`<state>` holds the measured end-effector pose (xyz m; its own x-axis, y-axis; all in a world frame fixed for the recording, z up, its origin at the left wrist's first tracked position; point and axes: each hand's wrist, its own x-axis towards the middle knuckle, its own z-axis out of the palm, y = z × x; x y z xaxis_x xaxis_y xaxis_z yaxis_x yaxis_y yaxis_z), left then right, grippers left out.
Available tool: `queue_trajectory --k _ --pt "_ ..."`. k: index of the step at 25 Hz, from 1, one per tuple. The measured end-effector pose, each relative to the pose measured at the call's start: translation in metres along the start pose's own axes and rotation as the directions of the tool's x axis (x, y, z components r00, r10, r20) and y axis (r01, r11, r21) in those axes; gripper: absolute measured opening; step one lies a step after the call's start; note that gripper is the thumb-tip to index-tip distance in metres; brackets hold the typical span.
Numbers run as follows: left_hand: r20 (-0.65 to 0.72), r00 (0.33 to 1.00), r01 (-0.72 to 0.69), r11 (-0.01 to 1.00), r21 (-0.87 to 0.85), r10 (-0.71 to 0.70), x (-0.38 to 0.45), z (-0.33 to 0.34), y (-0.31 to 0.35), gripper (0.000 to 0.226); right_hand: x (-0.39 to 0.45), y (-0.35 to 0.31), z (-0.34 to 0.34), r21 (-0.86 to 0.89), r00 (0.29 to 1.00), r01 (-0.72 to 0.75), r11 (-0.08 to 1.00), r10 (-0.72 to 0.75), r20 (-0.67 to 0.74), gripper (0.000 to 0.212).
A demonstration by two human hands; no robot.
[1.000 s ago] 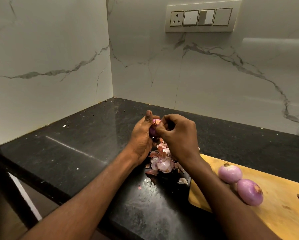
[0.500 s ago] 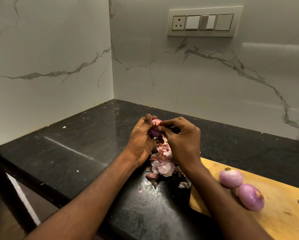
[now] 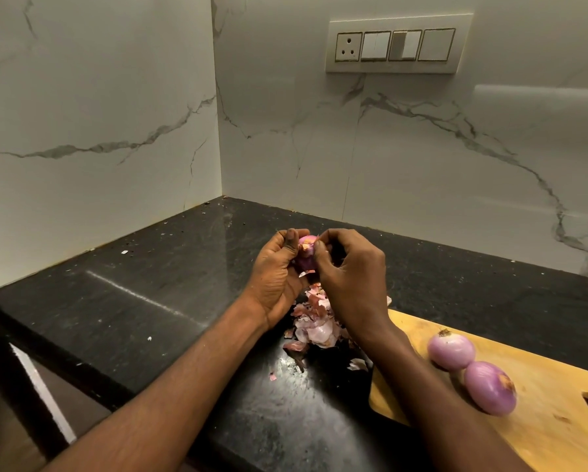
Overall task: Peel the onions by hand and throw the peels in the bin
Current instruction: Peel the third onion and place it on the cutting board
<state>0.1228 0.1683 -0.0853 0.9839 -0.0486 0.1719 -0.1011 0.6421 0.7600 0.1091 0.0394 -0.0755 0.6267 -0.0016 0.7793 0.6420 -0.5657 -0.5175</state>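
My left hand (image 3: 275, 277) grips a small purple onion (image 3: 306, 254) above the black counter, fingers curled round it. My right hand (image 3: 352, 277) pinches at the onion's top end with thumb and fingertips; a thin flake of skin hangs under the onion. A heap of pink and brown peels (image 3: 314, 327) lies on the counter right below both hands. Two peeled purple onions (image 3: 451, 350) (image 3: 490, 388) rest side by side on a wooden cutting board (image 3: 558, 434) at the right. No bin is in view.
The black stone counter (image 3: 149, 301) runs into a corner between two white marble walls. A switch panel with a socket (image 3: 396, 46) sits high on the back wall. The counter's front edge crosses the lower left, with floor beyond it.
Both hands stay on the onion; my right fingers have shifted slightly up to its top end. The view has tilted up a little.
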Motion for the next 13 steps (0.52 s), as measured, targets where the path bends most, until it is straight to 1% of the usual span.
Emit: queue_trajectory --k 5,9,10,12,13 --pt "-0.004 1.0 0.023 0.999 -0.03 -0.023 0.0005 -0.0014 0.0012 0.022 0.0 0.0017 0.0009 0.165 0.988 -0.156 0.974 0.153 0.03 0.004" --pt "-0.023 0.999 0.028 0.998 -0.049 -0.029 0.0033 -0.0037 -0.0004 0.022 0.0007 0.0005 0.0021 0.321 0.956 -0.292 0.901 0.28 0.084 0.009" --pt "-0.031 0.999 0.027 0.998 -0.052 -0.029 0.0037 -0.0042 0.0 0.022 0.0018 -0.0002 0.0011 0.389 0.94 -0.337 0.857 0.328 0.092 0.012" --pt "-0.045 0.998 0.033 0.997 -0.075 -0.037 0.0023 -0.0037 0.0018 0.022 0.0058 -0.0029 -0.0045 0.569 0.888 -0.433 0.699 0.438 0.139 0.012" --pt "-0.048 0.998 0.036 0.996 -0.078 -0.04 0.0015 -0.0032 0.0023 0.023 0.0075 -0.0042 -0.0072 0.623 0.866 -0.462 0.631 0.471 0.166 0.012"
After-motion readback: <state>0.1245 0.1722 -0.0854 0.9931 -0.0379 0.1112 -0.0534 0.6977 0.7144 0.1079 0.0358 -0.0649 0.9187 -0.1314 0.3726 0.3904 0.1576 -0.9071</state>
